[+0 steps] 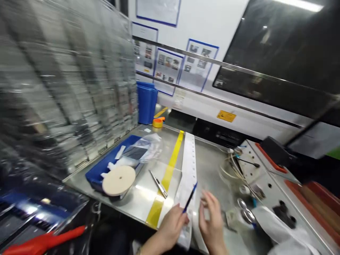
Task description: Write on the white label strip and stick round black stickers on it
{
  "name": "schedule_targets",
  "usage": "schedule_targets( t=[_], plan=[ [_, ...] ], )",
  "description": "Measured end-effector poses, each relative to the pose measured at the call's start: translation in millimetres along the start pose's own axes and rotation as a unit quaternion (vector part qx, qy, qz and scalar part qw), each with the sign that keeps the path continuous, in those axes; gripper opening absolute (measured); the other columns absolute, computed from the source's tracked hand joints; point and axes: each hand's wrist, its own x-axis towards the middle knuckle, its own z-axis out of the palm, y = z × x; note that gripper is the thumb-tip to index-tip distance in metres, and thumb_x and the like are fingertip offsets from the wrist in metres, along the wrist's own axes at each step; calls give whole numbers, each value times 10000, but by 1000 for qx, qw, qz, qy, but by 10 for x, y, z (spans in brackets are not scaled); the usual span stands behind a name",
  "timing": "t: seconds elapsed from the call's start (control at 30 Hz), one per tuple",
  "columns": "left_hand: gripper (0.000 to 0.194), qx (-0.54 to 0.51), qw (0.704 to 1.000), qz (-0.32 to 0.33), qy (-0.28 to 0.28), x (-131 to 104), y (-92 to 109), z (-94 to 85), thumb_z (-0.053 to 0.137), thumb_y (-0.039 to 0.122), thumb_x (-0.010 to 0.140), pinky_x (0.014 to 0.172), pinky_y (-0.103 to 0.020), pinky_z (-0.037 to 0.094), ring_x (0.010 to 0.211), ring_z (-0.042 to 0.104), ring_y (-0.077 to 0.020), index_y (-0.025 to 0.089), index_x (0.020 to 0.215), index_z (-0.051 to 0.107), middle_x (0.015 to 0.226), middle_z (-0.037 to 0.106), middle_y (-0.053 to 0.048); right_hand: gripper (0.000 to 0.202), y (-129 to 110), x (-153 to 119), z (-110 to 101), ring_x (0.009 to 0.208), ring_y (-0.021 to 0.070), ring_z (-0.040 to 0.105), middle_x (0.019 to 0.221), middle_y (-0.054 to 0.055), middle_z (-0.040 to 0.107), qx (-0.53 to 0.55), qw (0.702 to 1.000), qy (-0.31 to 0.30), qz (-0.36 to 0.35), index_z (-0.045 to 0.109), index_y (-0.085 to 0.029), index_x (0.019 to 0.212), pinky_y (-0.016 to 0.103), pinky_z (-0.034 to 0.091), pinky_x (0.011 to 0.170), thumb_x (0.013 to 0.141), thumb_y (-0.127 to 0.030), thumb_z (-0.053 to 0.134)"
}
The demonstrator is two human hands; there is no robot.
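The left hand has its fingers pressed together, pinching a blue pen that slants up and away from them. The right hand, just beside, has its thumb spread from loosely bent, blurred fingers with nothing visible between them. Beyond both hands' fingers runs a white paper strip; left of the pinching fingers lies a slim silver cutter.
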Motion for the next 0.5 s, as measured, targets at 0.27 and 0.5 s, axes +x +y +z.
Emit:
schedule_targets(
  t=[0.27,0.5],
  plan=[
    [429,24,1000,16,-5,26,-270,2,322,389,976,1005,-443,515,1078,675,-302,160,1062,674,1053,732,-182,549,-175,-14,514,653,236,645,635,42,664,179,935,-54,300,674,-191,662,291,532,600,735,-734,636],
    [415,6,999,35,10,-9,-278,21,347,405,978,1122,-367,412,824,708,-202,230,791,674,774,726,-71,531,68,802,164,394,121,403,455,-60,463,172,908,151,350,588,-205,686,239,331,381,733,-731,638]
  ],
)
